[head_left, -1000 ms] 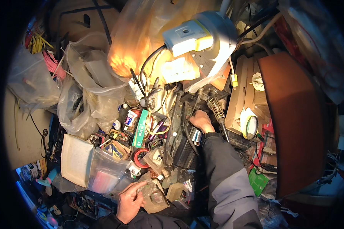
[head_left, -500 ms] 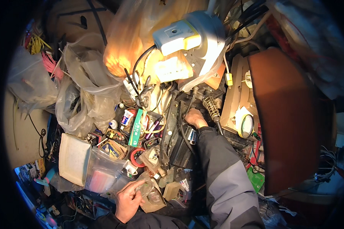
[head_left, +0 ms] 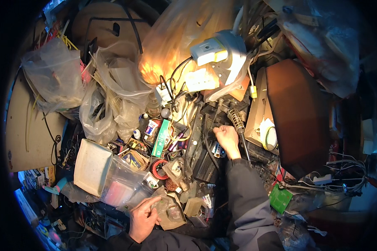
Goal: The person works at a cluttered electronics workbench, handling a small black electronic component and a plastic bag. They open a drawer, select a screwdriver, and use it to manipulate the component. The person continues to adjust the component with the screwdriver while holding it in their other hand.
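Note:
My right hand [head_left: 227, 139] is closed near the middle of the cluttered bench. Its fingertips are hidden, so what they hold, if anything, cannot be made out. Just right of it, a coil-spring holder [head_left: 236, 120] leans with a dark rod-shaped tool in it, probably a soldering iron. A black ribbed metal box [head_left: 206, 165] lies below and left of that hand, with a black cable [head_left: 210, 148] over it. My left hand [head_left: 144, 219] is at the lower left, index finger stretched out and the others loosely bent. It rests beside a small clear bag [head_left: 169, 209] on brown card.
A lit blue-grey lamp [head_left: 215, 52] hangs over the back. Plastic bags [head_left: 54, 79] fill the far left. A large brown panel [head_left: 297, 121] stands at right, beside an open cardboard box [head_left: 255, 111]. A green circuit board [head_left: 280, 198] and tangled wires [head_left: 343, 173] lie below.
The view has shifted, moving the scene rightward. My right hand has drawn back a little from the cables, toward me and to the right. My left hand keeps about the same pose.

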Action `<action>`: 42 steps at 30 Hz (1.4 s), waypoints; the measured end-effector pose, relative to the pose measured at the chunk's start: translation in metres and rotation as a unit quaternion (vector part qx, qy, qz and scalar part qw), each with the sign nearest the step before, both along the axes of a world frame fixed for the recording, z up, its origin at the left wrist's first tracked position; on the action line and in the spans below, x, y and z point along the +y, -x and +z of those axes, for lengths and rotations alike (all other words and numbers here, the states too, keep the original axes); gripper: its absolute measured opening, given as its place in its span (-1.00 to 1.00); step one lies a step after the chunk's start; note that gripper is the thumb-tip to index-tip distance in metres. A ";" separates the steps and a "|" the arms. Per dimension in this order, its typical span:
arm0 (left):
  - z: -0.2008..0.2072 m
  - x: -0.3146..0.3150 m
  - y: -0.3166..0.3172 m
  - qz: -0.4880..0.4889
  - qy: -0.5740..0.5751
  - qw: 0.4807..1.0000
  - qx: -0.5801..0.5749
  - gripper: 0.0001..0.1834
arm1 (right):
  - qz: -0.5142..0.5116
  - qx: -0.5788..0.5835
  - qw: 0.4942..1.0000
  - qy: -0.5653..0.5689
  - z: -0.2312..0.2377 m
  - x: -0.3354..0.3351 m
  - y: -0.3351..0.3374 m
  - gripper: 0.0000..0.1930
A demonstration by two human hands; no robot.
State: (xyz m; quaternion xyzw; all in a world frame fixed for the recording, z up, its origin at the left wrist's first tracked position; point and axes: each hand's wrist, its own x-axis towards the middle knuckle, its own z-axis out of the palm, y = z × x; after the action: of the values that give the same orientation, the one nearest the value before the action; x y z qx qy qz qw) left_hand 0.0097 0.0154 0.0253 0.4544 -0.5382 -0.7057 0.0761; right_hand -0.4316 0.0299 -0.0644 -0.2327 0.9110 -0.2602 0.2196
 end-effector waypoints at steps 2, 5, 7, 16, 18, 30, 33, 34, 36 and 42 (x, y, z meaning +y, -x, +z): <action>0.002 0.002 0.001 -0.006 0.000 1.000 0.002 -0.55 | 0.010 0.036 0.999 0.035 0.016 0.019 -0.019 -0.57; 0.002 0.003 0.002 -0.008 0.005 1.000 0.014 -0.55 | -0.007 0.053 0.993 0.105 0.023 0.056 -0.052 -0.58; 0.002 0.004 0.003 -0.016 0.008 1.000 0.007 -0.55 | -0.024 0.098 0.989 0.106 0.015 0.077 -0.064 -0.57; 0.002 0.007 0.012 -0.034 0.006 0.999 -0.018 -0.54 | -0.091 0.020 0.991 0.098 -0.014 0.109 -0.054 -0.67; 0.001 0.007 0.015 -0.041 0.014 0.999 -0.018 -0.54 | -0.084 0.030 0.991 0.096 -0.013 0.104 -0.055 -0.66; 0.001 0.007 0.020 -0.044 -0.016 0.998 -0.031 -0.56 | -0.046 0.093 0.993 0.056 -0.010 0.106 -0.060 -0.77; 0.001 0.007 0.021 -0.047 -0.009 0.998 -0.032 -0.56 | -0.048 0.108 0.992 0.054 -0.007 0.104 -0.063 -0.78; 0.001 0.007 0.021 -0.046 -0.008 0.998 -0.032 -0.56 | -0.052 0.114 0.991 0.047 -0.005 0.104 -0.064 -0.78; 0.002 0.007 0.021 -0.046 -0.006 0.998 -0.033 -0.56 | -0.051 0.121 0.991 -0.005 0.001 0.106 -0.069 -0.75; -0.002 0.008 0.020 -0.031 0.005 0.999 -0.031 -0.58 | -0.048 0.083 0.994 0.051 0.013 0.128 -0.118 -0.81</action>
State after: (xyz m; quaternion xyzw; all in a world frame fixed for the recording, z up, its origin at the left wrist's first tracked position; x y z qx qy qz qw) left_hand -0.0103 0.0237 0.0233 0.4587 -0.5576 -0.6907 0.0403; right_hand -0.3135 0.1580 -0.0509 -0.2201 0.9218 -0.2964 0.1179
